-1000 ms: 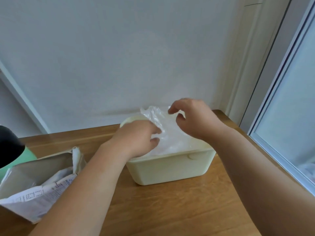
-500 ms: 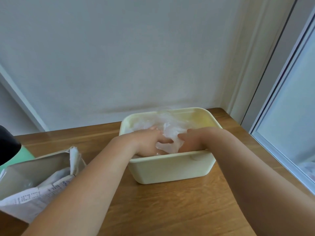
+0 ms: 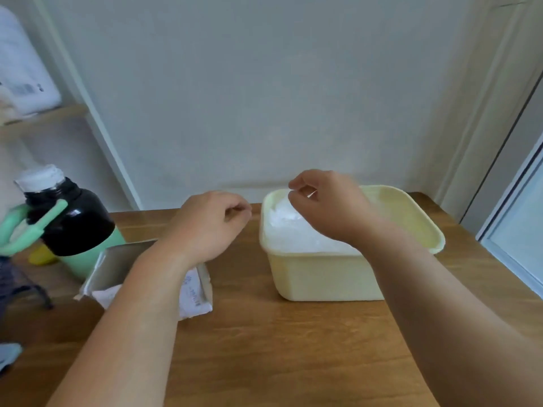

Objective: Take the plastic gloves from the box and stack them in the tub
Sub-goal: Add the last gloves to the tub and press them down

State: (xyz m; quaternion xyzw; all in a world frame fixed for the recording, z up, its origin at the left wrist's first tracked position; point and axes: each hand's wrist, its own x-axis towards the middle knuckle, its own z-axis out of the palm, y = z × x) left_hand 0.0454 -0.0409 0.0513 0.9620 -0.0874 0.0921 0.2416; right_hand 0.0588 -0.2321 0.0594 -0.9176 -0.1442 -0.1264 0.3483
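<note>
A pale yellow tub stands on the wooden table at the right, with a pile of clear plastic gloves inside. My right hand hovers just above the pile, its fingers curled and thumb near the forefinger, with nothing plainly held. My left hand is left of the tub, above the table, with curled fingers and nothing in it. The opened glove box lies under my left forearm, its grey inner flap turned up. What is inside the box is mostly hidden.
A black and mint-green bottle with a white cap stands at the far left, beside the box. A wall runs close behind the tub. A window frame borders the table on the right. Bare wood lies in front of the tub.
Both hands have lifted out of the tub after pressing the glove down. My left hand has moved left, over the box. The view has swung left, and the bottle now shows.
</note>
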